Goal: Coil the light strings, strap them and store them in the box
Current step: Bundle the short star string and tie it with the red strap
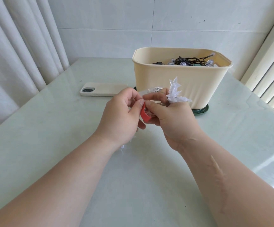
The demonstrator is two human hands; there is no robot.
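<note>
A: Where are the hands?

B: Mid-counter (54,122). The left hand (119,117) pinches a red strap (144,114); the right hand (174,118) grips a bundle of clear star lights (175,92), the strap touching it.

A: And the box?

B: The cream box (179,82) stands at one o'clock, a dark light string (190,61) coiled inside. A phone (103,91) lies at eleven o'clock.
</note>
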